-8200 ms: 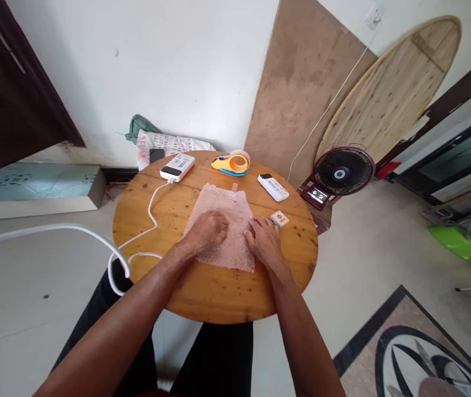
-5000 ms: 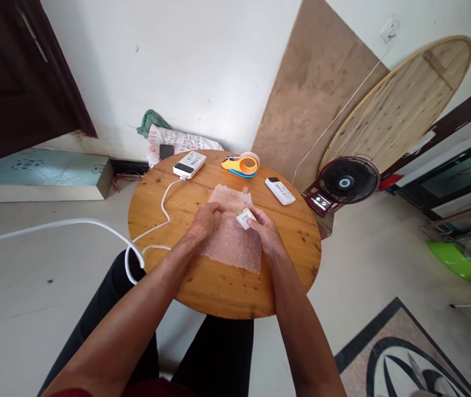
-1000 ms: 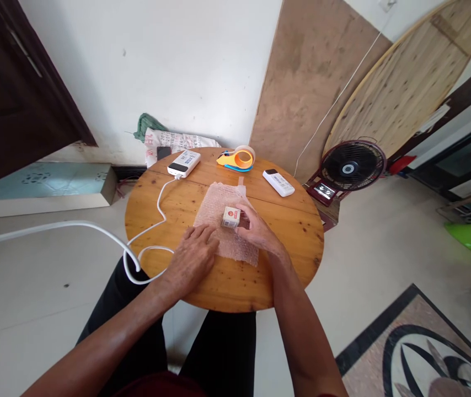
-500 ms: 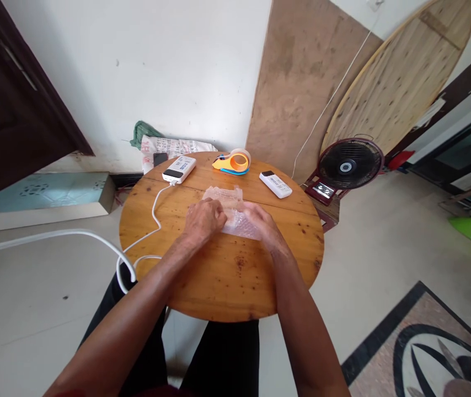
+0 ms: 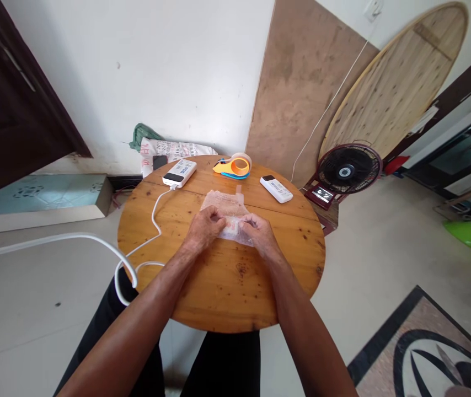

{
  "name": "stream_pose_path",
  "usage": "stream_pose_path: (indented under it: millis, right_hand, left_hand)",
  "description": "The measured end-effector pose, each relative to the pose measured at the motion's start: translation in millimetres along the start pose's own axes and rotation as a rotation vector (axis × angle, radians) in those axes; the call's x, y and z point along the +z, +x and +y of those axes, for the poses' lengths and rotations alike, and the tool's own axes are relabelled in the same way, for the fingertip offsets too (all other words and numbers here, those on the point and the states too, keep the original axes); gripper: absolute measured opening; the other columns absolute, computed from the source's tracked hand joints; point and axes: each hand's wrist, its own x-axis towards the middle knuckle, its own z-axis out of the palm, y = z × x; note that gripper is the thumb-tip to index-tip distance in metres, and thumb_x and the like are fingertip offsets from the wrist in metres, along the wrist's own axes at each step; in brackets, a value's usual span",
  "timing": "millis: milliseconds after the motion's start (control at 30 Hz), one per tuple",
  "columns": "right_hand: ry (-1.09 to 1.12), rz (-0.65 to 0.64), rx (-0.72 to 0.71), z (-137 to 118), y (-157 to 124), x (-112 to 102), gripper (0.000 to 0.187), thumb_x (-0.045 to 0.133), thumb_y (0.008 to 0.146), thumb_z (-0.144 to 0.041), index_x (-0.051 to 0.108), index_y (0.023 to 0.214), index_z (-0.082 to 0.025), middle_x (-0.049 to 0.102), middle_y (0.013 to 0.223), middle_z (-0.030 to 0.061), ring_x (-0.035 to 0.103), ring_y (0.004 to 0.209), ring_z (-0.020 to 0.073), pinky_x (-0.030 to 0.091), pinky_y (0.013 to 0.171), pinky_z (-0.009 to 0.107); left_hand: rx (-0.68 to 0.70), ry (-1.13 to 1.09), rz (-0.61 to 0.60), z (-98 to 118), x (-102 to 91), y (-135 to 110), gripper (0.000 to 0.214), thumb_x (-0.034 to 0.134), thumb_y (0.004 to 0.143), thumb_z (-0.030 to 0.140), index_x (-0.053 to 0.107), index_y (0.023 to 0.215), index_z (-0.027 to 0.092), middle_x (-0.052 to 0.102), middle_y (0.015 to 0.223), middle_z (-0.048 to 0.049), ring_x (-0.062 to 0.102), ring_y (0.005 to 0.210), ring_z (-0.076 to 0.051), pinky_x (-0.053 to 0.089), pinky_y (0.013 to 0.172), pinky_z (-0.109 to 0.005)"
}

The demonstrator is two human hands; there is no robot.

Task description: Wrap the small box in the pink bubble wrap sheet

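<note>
A pink bubble wrap sheet [image 5: 223,202] lies on the round wooden table [image 5: 219,292], folded over a small white box [image 5: 233,223] whose red mark shows through the wrap. My left hand [image 5: 203,229] grips the folded wrap on the box's left side, fingers curled. My right hand [image 5: 260,234] pinches the wrap on the box's right side. Both hands rest on the table, touching the bundle.
At the table's far side lie a white power bank [image 5: 180,172] with a white cable [image 5: 153,220], an orange tape dispenser [image 5: 233,166] and a white remote [image 5: 276,188]. A floor fan [image 5: 347,170] and leaning wooden boards stand to the right.
The box was picked up and set on the wrap. The near edge of the wrap was then folded over the box, and both hands now hold the folded bundle.
</note>
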Motion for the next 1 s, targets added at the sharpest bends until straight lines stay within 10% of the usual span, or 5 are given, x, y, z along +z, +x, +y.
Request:
stream_pose_path:
  millis: [533,800,1000]
  right_hand:
    - [-0.338,0.023,0.024,8.7,1.5,-12.3,0.022,0.061,0.069,-0.039,0.059,0.064,-0.017,0.055,0.057,-0.0030,0.048,0.054,0.0118,0.035,0.051,0.022]
    - [-0.614,0.180,-0.426,-4.4,-6.2,2.6,0.009,0.054,0.077,-0.024,0.062,0.082,-0.021,0.064,0.091,0.0039,0.059,0.087,0.0184,0.044,0.078,0.030]
    - [-0.898,-0.036,-0.621,-18.8,-16.0,12.3,0.014,0.056,0.086,-0.025,0.068,0.092,-0.025,0.067,0.103,0.0039,0.054,0.102,0.0201,0.034,0.090,0.035]
  left_hand:
    - [-0.018,-0.163,-0.126,1.8,-4.7,-5.0,0.006,0.053,0.063,0.020,0.055,0.068,0.017,0.054,0.060,0.0046,0.045,0.055,-0.009,0.033,0.051,-0.019]
    - [0.014,-0.147,-0.130,-5.9,-2.3,-2.4,0.014,0.054,0.066,0.023,0.058,0.079,0.017,0.061,0.067,0.0025,0.050,0.059,-0.010,0.038,0.054,-0.020]
    - [0.048,-0.075,-0.123,-6.7,-2.0,-1.5,0.015,0.055,0.069,0.025,0.060,0.080,0.017,0.063,0.071,0.0017,0.053,0.063,-0.011,0.042,0.059,-0.021]
